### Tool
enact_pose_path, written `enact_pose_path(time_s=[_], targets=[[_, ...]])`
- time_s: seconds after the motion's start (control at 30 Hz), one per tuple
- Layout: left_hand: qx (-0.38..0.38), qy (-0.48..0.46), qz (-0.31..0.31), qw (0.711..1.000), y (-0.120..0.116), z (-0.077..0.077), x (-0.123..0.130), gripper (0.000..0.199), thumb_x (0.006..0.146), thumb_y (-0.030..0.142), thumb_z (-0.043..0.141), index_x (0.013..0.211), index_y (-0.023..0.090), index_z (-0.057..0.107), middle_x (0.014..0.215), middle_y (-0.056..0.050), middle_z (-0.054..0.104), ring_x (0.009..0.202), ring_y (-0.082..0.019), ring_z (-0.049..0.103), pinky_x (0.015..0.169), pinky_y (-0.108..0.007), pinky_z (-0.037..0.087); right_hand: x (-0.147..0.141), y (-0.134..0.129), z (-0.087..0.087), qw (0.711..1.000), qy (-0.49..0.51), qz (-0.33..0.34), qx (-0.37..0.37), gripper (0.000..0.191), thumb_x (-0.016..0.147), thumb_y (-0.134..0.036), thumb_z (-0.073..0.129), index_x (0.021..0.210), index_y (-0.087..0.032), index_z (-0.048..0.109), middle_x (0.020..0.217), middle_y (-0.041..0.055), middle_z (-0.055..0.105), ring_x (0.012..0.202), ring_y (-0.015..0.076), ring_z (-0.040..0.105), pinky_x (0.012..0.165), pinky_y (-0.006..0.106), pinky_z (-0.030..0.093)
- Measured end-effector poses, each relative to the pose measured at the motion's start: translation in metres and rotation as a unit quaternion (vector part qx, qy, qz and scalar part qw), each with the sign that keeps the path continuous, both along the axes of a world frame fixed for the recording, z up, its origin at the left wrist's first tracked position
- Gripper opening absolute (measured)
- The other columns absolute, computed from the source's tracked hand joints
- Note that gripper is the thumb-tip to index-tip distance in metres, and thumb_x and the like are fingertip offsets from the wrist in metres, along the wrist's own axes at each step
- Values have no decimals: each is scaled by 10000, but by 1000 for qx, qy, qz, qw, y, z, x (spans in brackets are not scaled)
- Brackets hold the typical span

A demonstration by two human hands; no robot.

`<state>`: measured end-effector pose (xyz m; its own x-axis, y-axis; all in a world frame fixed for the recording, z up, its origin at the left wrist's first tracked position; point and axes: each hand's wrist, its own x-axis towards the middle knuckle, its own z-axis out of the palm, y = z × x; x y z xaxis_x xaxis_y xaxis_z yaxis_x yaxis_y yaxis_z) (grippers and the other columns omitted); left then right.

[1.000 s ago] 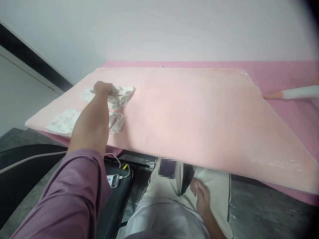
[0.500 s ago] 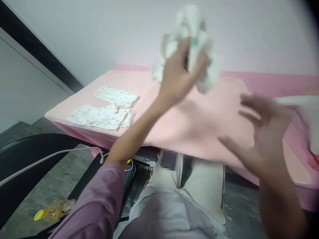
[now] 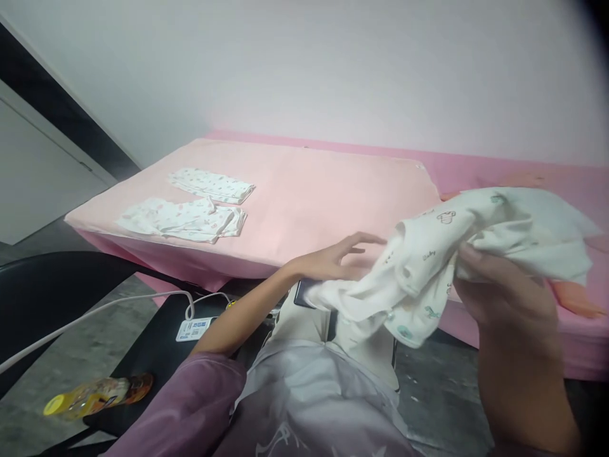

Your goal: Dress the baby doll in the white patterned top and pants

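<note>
My right hand (image 3: 511, 285) grips a crumpled white baby garment (image 3: 423, 254) printed with small figures and the word "Baby". The cloth hangs over the bed's near edge and my lap, its lower end smeared by motion. Close to the garment's left side is my left hand (image 3: 335, 257), fingers stretched and apart; whether they touch the fabric I cannot tell. On the left part of the pink bed (image 3: 304, 197), two folded white garments lie flat: one with small prints (image 3: 212, 184) farther back, another with pinkish prints (image 3: 185, 219) nearer the front.
More white cloth (image 3: 566, 219) shows at the right, beside an orange-patterned patch (image 3: 578, 298). A black chair (image 3: 52, 279) stands at left, with a yellow-capped bottle (image 3: 90, 397), a white printed device (image 3: 194, 329) and a cable (image 3: 95, 311). A dark flat object (image 3: 304, 293) rests on my lap.
My left hand, which held white cloth high over the bed, has come down and opened. My right hand, earlier open, now grips a white garment at the right. The folded garments stay put.
</note>
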<state>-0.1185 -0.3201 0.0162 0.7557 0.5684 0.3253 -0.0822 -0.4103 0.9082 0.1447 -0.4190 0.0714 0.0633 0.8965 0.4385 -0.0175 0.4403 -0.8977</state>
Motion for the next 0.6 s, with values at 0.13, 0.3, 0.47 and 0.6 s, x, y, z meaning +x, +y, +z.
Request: enact_pose_path(time_s=[0.13,0.3,0.47,0.6], targets=[[-87,83,-62,991,6,-4,-20,749,665,735,1019,1185,211,892,1334,-125,847,1385,-487,741,1218,-598,599,11,9,18,1000,24,-3,5,248,848,-502,977,889,-321,812,1216,66,838,1088,300,832,837,536,687],[-199,41,-42,978,-7,-11,-44,1075,652,1135,674,1229,246,856,1308,-142,835,1424,-477,717,1113,-603,639,17,15,14,999,37,-32,-14,170,929,-418,875,955,-270,796,1283,106,823,1170,305,814,848,503,637],[-252,18,-142,957,-14,-18,-49,1061,760,1056,705,1477,278,630,1515,-183,727,1360,-389,731,1029,-498,639,12,21,-1,992,109,-46,-42,238,851,-290,972,988,-309,778,999,-25,803,996,191,788,814,318,655],[-173,92,-47,979,-15,-16,-49,586,923,592,910,1329,231,690,1230,-101,769,1084,-240,744,886,-347,596,9,26,-7,995,76,-63,-25,249,843,-317,994,947,-291,769,941,-27,792,1000,196,786,883,318,667]])
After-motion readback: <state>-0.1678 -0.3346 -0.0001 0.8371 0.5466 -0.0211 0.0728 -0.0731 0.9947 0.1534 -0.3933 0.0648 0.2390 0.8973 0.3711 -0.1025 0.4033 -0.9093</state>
